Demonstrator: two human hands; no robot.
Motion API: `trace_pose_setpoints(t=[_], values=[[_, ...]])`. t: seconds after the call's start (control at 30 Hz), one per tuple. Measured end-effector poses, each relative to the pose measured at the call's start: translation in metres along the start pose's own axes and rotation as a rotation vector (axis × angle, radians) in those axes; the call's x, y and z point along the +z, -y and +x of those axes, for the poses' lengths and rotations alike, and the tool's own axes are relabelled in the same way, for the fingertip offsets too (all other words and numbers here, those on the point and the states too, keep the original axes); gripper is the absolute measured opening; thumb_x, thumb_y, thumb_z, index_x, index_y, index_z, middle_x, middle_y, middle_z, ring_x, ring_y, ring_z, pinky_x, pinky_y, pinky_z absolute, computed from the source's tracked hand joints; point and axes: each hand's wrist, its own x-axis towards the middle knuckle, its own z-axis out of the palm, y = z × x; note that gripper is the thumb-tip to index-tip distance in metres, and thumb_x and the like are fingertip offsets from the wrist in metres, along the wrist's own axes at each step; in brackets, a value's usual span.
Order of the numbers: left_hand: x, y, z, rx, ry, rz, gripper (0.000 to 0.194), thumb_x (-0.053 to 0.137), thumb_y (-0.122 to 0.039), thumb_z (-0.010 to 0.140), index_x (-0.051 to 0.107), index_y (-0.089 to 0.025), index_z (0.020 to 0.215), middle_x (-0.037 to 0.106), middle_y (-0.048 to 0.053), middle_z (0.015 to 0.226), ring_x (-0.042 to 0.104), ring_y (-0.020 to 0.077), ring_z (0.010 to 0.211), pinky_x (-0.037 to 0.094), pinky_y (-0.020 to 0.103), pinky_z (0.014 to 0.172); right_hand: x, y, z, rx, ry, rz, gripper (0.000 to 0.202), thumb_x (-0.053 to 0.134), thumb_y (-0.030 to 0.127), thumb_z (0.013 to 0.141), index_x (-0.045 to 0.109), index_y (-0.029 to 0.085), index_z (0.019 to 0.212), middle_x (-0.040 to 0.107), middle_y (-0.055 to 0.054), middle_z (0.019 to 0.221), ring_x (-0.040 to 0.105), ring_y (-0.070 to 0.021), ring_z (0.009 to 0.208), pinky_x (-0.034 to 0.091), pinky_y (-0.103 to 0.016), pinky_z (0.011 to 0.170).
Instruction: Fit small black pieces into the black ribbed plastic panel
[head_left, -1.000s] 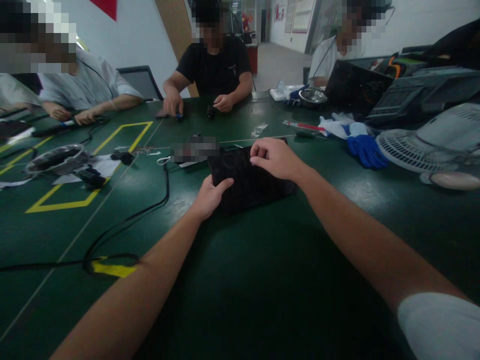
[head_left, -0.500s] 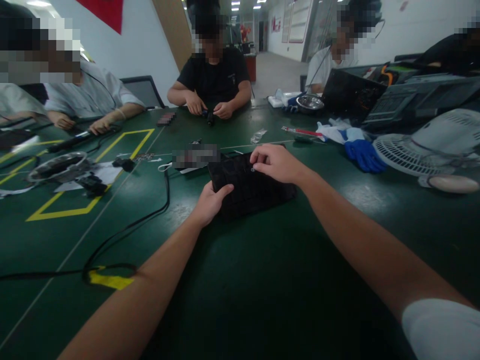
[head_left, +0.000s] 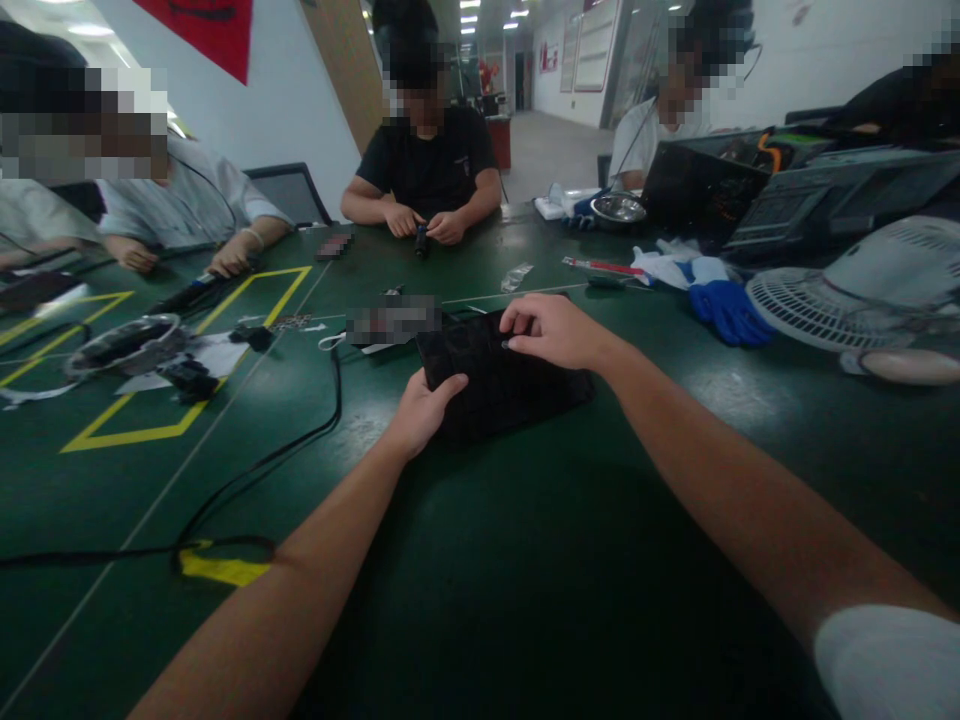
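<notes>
A flat black fabric pouch [head_left: 502, 395], with what look like seams or pockets across its face, lies on the green table in front of me. My left hand [head_left: 427, 405] grips its left edge, thumb on top and the other fingers hidden beneath. Over the pouch's upper part, my right hand [head_left: 551, 328] is closed with curled fingers. A tiny pale, shiny bit shows at its thumb tip, too small to name. Just behind the pouch, partly blurred out, is a dark packet [head_left: 394, 322] with a white loop.
A black cable [head_left: 334, 390] runs along the left, near yellow tape. A metal ring part [head_left: 131, 345] sits at left. Blue-and-white gloves [head_left: 727, 310], a fan grille [head_left: 795, 300] and a steel bowl [head_left: 619, 208] are at right. Across the table, a person [head_left: 424, 150] handles a small dark object.
Both my hands stay on the pouch almost unmoved. The view has shifted slightly. On the left, a co-worker's hand and the dark tool by it have moved a little.
</notes>
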Motion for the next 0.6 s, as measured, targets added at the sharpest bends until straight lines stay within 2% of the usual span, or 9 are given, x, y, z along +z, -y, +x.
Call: trace_pose_setpoints(t=[0.27,0.6], values=[[0.0004,-0.0007,-0.0012,0.006,-0.009,-0.006,0.052,0.087,-0.041,0.072,0.074,-0.017,0.116,0.080,0.013,0.122,0.073,0.0372,0.118,0.056,0.057,0.110,0.0009,0.0038,-0.0010,0.001,0.005,-0.052,0.017,0.076,0.021,0.083,0.074,0.019,0.100,0.063,-0.004,0.096,0.057,-0.0176,0.082,0.044,-0.035,0.080],[0.0023,-0.0041,-0.0028,-0.001,-0.012,-0.005,0.052,0.087,-0.041,0.072,0.074,-0.017,0.116,0.081,0.012,0.121,0.074,0.0363,0.119,0.056,0.056,0.111,0.0093,0.0054,-0.0023,0.022,-0.083,-0.112,0.014,0.081,0.026,0.083,0.072,0.020,0.092,0.065,-0.003,0.095,0.059,-0.0183,0.081,0.042,-0.035,0.079]])
